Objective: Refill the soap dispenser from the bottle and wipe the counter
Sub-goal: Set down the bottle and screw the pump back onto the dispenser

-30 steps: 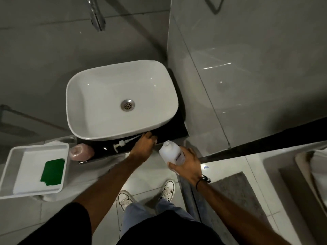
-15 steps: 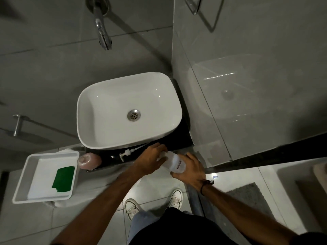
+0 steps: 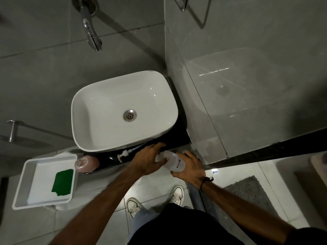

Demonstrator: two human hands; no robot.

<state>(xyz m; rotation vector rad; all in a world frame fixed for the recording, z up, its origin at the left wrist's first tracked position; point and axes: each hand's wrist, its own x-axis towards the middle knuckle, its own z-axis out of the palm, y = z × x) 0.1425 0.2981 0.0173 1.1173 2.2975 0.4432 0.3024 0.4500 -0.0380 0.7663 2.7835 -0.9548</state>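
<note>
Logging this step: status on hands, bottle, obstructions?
Right hand grips refill bottle; left hand at its cap end. Dispenser open, pump out on counter. Nothing obstructing.

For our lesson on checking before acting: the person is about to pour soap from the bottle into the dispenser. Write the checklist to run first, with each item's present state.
1. Clear plastic refill bottle held firmly: ok, right hand wraps its body.
2. Bottle cap off: cannot tell, left hand covers the top end.
3. Pink soap dispenser open: ok, the white pump head with its tube lies out on the black counter.
4. Dispenser steady: ok, it stands on the counter's left end, untouched.
5. Bottle over the dispenser: not ok, it is well to the right of it.
6. Green wiping cloth ready: ok, lying in the white tray.
</note>
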